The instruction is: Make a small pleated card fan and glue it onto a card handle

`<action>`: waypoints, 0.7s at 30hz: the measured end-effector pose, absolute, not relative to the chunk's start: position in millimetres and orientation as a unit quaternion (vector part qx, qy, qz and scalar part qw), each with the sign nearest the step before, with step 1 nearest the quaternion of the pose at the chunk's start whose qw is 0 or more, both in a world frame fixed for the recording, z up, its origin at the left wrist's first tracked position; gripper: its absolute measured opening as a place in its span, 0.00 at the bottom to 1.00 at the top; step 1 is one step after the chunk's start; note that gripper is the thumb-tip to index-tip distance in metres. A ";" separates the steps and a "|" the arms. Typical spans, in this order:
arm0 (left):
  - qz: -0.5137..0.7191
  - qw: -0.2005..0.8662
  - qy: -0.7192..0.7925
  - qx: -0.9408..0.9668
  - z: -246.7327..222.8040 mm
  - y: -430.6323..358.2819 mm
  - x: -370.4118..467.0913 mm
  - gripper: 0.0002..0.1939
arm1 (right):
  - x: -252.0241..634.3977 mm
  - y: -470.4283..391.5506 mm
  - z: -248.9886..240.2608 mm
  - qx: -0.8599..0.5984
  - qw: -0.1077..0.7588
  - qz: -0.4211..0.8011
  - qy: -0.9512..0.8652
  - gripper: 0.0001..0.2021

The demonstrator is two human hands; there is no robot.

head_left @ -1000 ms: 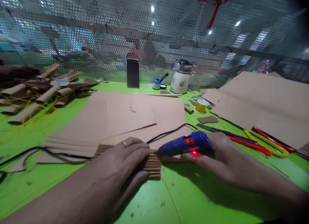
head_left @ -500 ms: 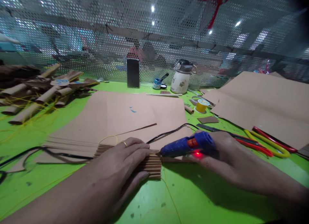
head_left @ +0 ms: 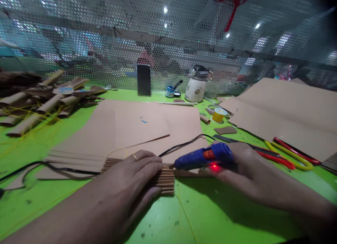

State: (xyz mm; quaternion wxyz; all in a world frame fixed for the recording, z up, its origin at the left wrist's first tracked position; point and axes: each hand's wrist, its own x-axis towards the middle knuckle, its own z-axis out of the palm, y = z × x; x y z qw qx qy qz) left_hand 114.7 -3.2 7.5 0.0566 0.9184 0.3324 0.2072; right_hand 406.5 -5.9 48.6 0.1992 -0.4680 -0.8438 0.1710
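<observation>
Tubes of rolled brown paper [head_left: 50, 104], far left, tangled with yellow thread. Black cable [head_left: 79, 170], near left, cut off at the frame edge. Left hand [head_left: 126, 181], ringed, near centre: fingers close together over a pleated stack [head_left: 166, 182], thumb along its near side, holding it down; the stack's middle is hidden beneath. Blue glue gun [head_left: 192, 158], right of the stack, nozzle at its right end, red light lit; step in hand, as judged: gluing at the folds. Further work there calls for a steady nozzle and pleats kept even. Right hand [head_left: 244, 168]: wrapped round the gun's handle; trigger and most fingers out of sight. Whether glue is flowing cannot be told. Yellow spool [head_left: 219, 115], farther right. Large brown sheet [head_left: 286, 110], far right, cut off by the frame.
</observation>
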 end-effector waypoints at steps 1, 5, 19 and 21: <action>0.207 0.057 0.331 0.919 6.8 -2.7 114.8 0.12 | 406.3 -5.7 48.4 -0.469 0.204 0.171 -0.842 0.06; 0.206 0.059 0.328 0.920 4.7 -1.9 114.9 0.13 | 406.7 -5.2 48.2 -0.470 0.210 0.172 -0.840 0.05; 0.201 0.070 0.320 0.923 9.4 -3.9 116.2 0.13 | 412.3 -5.8 49.9 -0.474 0.186 0.213 -0.834 0.09; 0.201 0.065 0.320 0.924 9.4 -4.7 115.9 0.13 | 412.2 -5.6 49.3 -0.473 0.184 0.210 -0.836 0.09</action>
